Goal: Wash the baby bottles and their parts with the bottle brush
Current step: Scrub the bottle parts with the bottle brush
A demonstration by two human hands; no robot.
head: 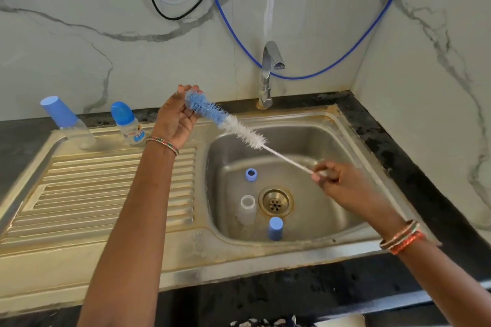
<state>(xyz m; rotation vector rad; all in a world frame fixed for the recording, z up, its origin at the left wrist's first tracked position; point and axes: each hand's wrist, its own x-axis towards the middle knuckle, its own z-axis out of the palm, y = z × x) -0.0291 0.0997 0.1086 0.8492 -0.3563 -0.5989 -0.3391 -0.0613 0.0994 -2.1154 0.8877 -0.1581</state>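
Right hand (328, 176) pinches the thin white wire handle of the long blue-and-white bristle bottle brush (225, 121), left hand (176, 117) cups its blue tip loosely; clear bottle body (248, 210) stands below between the hands; risk: handle twisting loose from the light pinch.

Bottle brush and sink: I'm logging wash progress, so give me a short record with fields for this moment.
brush: bottle brush held over the sink
right hand: pinches the handle end
left hand: cups the blue bristle tip
in basin: open clear bottle, blue ring, blue cap
on drainboard: two capped bottles
tap: no water visible
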